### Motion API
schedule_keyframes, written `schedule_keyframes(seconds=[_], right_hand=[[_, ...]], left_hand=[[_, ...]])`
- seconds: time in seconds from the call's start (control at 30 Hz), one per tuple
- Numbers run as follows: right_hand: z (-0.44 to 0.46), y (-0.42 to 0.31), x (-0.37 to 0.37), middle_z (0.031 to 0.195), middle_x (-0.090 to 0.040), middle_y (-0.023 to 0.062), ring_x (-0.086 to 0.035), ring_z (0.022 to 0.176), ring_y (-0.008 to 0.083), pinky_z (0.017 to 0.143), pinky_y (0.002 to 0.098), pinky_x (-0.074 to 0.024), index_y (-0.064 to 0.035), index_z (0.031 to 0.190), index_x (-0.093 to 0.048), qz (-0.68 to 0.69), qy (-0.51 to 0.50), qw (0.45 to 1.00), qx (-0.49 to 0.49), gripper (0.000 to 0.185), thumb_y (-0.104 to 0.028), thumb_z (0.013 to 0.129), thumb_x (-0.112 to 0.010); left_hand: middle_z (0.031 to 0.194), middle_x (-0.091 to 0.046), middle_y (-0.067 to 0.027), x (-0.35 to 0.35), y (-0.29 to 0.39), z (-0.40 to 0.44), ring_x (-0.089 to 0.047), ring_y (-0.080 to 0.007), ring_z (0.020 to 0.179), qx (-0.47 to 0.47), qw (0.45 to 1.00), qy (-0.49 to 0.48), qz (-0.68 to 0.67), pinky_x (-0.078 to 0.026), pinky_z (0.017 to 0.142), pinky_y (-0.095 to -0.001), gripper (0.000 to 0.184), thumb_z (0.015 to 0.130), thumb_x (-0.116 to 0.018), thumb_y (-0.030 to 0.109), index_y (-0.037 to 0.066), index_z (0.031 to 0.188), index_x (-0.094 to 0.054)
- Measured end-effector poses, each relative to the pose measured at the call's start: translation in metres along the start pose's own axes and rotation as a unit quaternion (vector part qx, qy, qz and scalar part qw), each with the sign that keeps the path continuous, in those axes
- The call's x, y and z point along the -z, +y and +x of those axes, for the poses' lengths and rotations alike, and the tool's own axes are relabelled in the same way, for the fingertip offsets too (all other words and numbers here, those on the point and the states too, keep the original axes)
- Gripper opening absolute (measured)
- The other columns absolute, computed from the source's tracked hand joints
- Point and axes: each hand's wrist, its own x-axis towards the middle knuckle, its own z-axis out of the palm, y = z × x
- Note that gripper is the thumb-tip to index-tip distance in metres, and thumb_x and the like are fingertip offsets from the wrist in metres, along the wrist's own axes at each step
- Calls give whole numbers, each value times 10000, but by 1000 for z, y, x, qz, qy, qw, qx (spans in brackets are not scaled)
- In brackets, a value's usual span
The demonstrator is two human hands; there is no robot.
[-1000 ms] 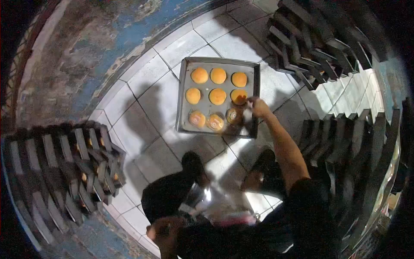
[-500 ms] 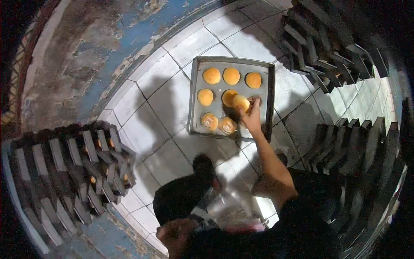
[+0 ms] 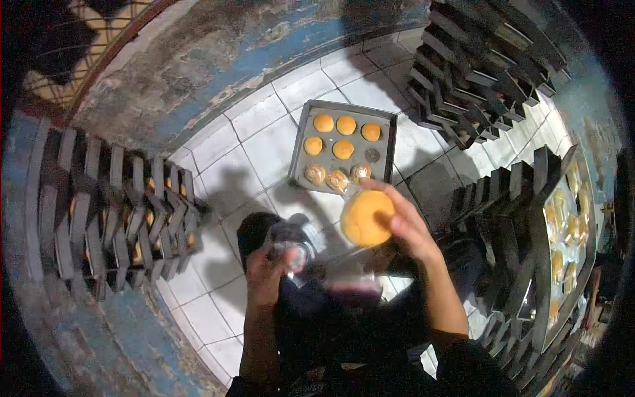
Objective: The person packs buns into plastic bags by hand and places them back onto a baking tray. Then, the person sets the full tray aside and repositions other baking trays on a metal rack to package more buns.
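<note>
While the R hand (image 3: 410, 228) has its grip closed round the side of a golden bun (image 3: 367, 218), the L hand (image 3: 266, 268) has a narrow grip on a clear bag (image 3: 294, 241) w/ dark & pale print – bag blurred, can't tell if its mouth is open. Bun is up off the tray, close to the camera, just R of the bag & apart from it

Baking tray (image 3: 344, 112) sits on the white tiled floor (image 3: 225, 159), past both hands. In it, approx. 3 rows: far row = 3 plain buns (image 3: 345, 126); mid row = 2 plain ones plus a dark round mark (image 3: 372, 155) at the R end; near row = 3 wrapped buns (image 3: 315, 174) in clear film w/ round labels, the R one close to the R fingertips in view

Dark pile of trays (image 3: 126, 212) on the L, w/ bits of orange showing in the gaps; another stack (image 3: 476, 73) far R, & a third stack (image 3: 509, 231) nearer on the R. Beside that one, a side tray (image 3: 564, 251) holds more bagged buns. Low btwn the person's legs: a pinkish bundle (image 3: 355, 289), too blurred to ID. Wall (image 3: 264, 46) behind has peeling blue paint – tiles run along its foot
</note>
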Motion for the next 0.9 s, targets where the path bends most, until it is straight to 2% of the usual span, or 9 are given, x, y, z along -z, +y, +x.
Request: schedule_keyframes(seconds=[0.17, 0.23, 0.27, 0.37, 0.43, 0.5, 0.63, 0.77, 0.9], right_hand=[[-46, -39, -40, 1475, -580, 235, -568, 1366, 274, 1181, 420, -404, -27, 1625, -333, -279, -58, 959, -14, 914, -282, 908, -839], [-58, -55, -39, 1262, -697, 211, -680, 1216, 286, 1052, 405, -519, -52, 1498, -367, -228, -88, 967, -70, 832, -264, 877, -879], [-65, -62, -37, 1246, -700, 200, -690, 1185, 289, 1032, 396, -527, -54, 1478, -374, -228, -114, 964, -71, 822, -268, 872, -888], [-73, -82, -50, 1231, -694, 188, -701, 1138, 302, 1003, 394, -539, -42, 1447, -422, -279, -184, 938, -91, 787, -288, 866, -893], [-74, -81, -59, 1233, -685, 189, -701, 1123, 312, 993, 400, -543, -28, 1437, -463, -327, -230, 910, -108, 765, -304, 866, -890], [-75, -76, -65, 1237, -666, 205, -692, 1110, 339, 982, 424, -549, 1, 1372, -586, -387, -262, 880, 86, 674, -333, 864, -876], [-95, -96, -79, 1267, -646, 222, -673, 1145, 406, 990, 472, -547, 14, 1281, -677, -431, -302, 849, 44, 587, -339, 852, -865], [-88, -120, -97, 994, -740, 208, -718, 927, 423, 858, 501, -569, -53, 1199, -720, -399, -432, 805, -84, 384, -330, 939, -776], [-85, -105, -81, 855, -754, 145, -760, 803, 342, 699, 467, -598, -84, 944, -778, -574, -236, 773, 133, 199, -263, 954, -690]], left_hand=[[1094, -749, -135, -16, 17, -53, -741, -224, 968, 42, 997, -25, 59, -675, 844, -386, 428, 895, -814, 216, -38, 1215, -686], [1228, -714, -226, -4, 21, -64, -750, -313, 1060, 57, 983, -162, 63, -672, 840, -389, 563, 921, -760, 186, -48, 1391, -558], [1305, -685, -233, 4, 31, -64, -723, -323, 1156, 128, 958, -248, 59, -626, 972, -426, 673, 934, -760, 148, -19, 1504, -443], [1344, -679, -201, 3, 28, -72, -689, -283, 1226, 162, 916, -356, 89, -546, 1088, -419, 650, 941, -777, 115, -4, 1500, -468], [1315, -701, -151, -14, 42, -77, -654, -257, 1252, 139, 887, -413, 156, -528, 1088, -404, 709, 931, -823, 267, 2, 1493, -481], [1247, -726, -108, -16, 45, -77, -672, -215, 1164, 138, 850, -487, 147, -529, 1024, -359, 595, 939, -820, 249, -3, 1418, -573], [1223, -717, -79, -15, 23, -79, -674, -173, 1097, 78, 850, -497, 157, -536, 984, -333, 532, 941, -825, 216, -12, 1369, -605], [1251, -703, -90, -28, 12, -85, -675, -167, 1122, 74, 841, -518, 134, -541, 996, -340, 595, 935, -825, 147, -2, 1436, -541], [1406, -617, -151, -35, 20, -90, -633, -260, 1278, 59, 890, -446, 74, -540, 1059, -414, 918, 932, -803, 65, 64, 1648, -228]])
